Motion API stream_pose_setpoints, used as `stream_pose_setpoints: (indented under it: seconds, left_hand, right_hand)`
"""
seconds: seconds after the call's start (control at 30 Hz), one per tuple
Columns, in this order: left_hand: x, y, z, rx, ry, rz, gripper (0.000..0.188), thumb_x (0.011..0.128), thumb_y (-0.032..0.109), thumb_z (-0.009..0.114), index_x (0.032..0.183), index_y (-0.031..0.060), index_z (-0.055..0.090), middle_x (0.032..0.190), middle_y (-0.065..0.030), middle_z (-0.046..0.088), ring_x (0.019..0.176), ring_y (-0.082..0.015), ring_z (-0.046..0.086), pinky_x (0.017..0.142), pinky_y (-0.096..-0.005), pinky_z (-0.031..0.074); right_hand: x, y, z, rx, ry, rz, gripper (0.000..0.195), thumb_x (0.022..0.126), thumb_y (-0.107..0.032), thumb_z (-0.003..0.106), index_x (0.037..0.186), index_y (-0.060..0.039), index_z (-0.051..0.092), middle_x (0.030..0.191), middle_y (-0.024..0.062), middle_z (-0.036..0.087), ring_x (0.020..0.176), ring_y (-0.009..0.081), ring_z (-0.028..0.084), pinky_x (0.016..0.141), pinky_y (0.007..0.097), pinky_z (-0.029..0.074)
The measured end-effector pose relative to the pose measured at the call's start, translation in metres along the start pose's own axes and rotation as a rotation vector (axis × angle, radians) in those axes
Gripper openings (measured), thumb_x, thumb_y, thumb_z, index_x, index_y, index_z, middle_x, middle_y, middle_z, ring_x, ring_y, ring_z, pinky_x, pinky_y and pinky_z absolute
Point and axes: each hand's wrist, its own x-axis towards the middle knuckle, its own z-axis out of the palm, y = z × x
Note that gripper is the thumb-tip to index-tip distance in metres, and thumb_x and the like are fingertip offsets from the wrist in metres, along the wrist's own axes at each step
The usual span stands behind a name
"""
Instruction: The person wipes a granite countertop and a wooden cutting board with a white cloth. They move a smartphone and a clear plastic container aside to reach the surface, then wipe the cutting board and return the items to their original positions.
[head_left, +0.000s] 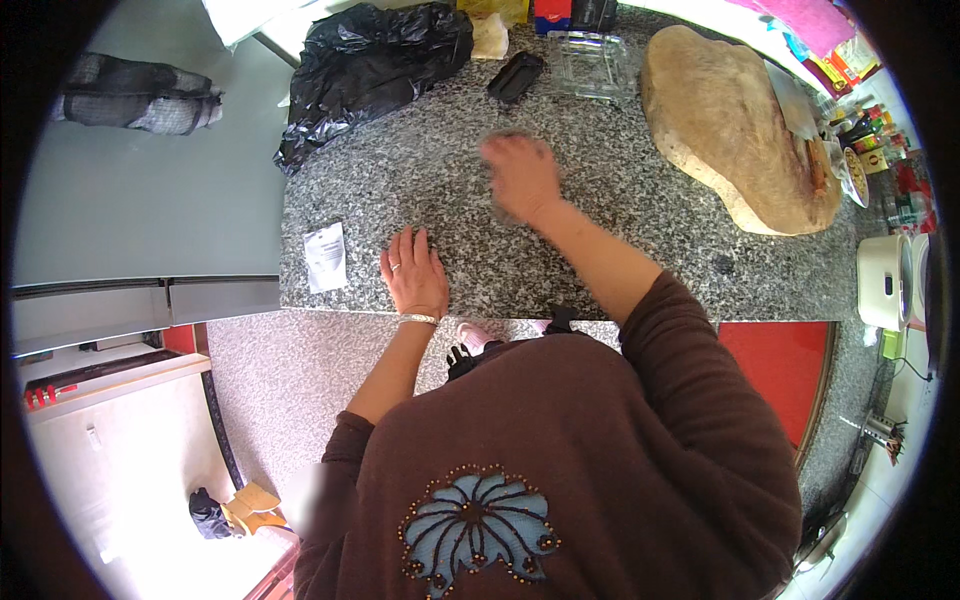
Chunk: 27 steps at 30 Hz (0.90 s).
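Observation:
My left hand (415, 274) lies flat on the speckled granite countertop (450, 195) near its front edge, fingers a little apart and nothing in it. It wears a ring, and a bracelet circles the wrist. Left of it, a small white paper slip (325, 257) bearing print rests on the counter. Farther in, my right hand (523, 178) is blurred, palm down with bent fingers. A greyish cloth-like thing (504, 215) shows at the edges of this hand, mostly hidden beneath it. Beyond the right hand are a small black tray (515, 77) and a clear plastic container (592, 65).
A crumpled black plastic bag (375, 67) covers the back left. At right lies a thick wooden chopping board (720, 127) with a cleaver blade (790, 97) on it. Bottles (870, 131), a bowl (855, 178) and a white appliance (883, 281) line the right side. A grey refrigerator (150, 202) borders the left.

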Motion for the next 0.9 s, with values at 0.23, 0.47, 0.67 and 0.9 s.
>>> stream_pose_setpoints:
  seconds: [0.23, 0.47, 0.67, 0.9]
  left_hand:
    - [0.001, -0.002, 0.003, -0.018, -0.021, 0.0, 0.043, 0.097, 0.022, 0.049, 0.138, 0.0116, 0.049, 0.146, -0.0108, 0.045, 0.14, -0.0304, 0.035, 0.117, -0.0516, 0.019]
    - [-0.001, 0.003, -0.002, 0.044, -0.007, 0.026, 0.044, 0.097, 0.022, 0.048, 0.141, 0.0189, 0.048, 0.146, -0.0113, 0.044, 0.138, -0.0317, 0.037, 0.115, -0.0504, 0.023]
    - [0.003, 0.003, 0.001, 0.048, -0.007, 0.027, 0.042, 0.096, 0.021, 0.05, 0.138, 0.0176, 0.052, 0.145, -0.0133, 0.045, 0.138, -0.0327, 0.036, 0.116, -0.0528, 0.021]
    - [0.024, 0.032, 0.006, -0.123, -0.003, 0.121, 0.039, 0.096, 0.022, 0.054, 0.133, 0.0113, 0.056, 0.139, -0.0144, 0.051, 0.126, -0.0348, 0.048, 0.109, -0.0548, 0.03]
  right_hand:
    - [-0.073, -0.047, 0.001, 0.184, 0.003, -0.402, 0.039, 0.081, -0.019, 0.061, 0.12, -0.0187, 0.061, 0.131, 0.0021, 0.059, 0.125, 0.0233, 0.052, 0.103, 0.0492, 0.038]
    - [-0.09, 0.076, -0.039, -0.074, 0.193, 0.14, 0.038, 0.081, -0.018, 0.061, 0.119, -0.0188, 0.063, 0.129, 0.0008, 0.06, 0.122, 0.0249, 0.053, 0.102, 0.0489, 0.039]
    - [-0.086, -0.005, -0.018, 0.065, 0.04, -0.067, 0.042, 0.082, -0.019, 0.062, 0.124, -0.0221, 0.06, 0.129, 0.0009, 0.059, 0.124, 0.0229, 0.052, 0.108, 0.0519, 0.033]
    - [-0.124, 0.015, -0.036, 0.114, 0.058, -0.184, 0.042, 0.081, -0.014, 0.062, 0.122, -0.0217, 0.062, 0.125, 0.0, 0.062, 0.121, 0.0228, 0.055, 0.108, 0.0485, 0.036]
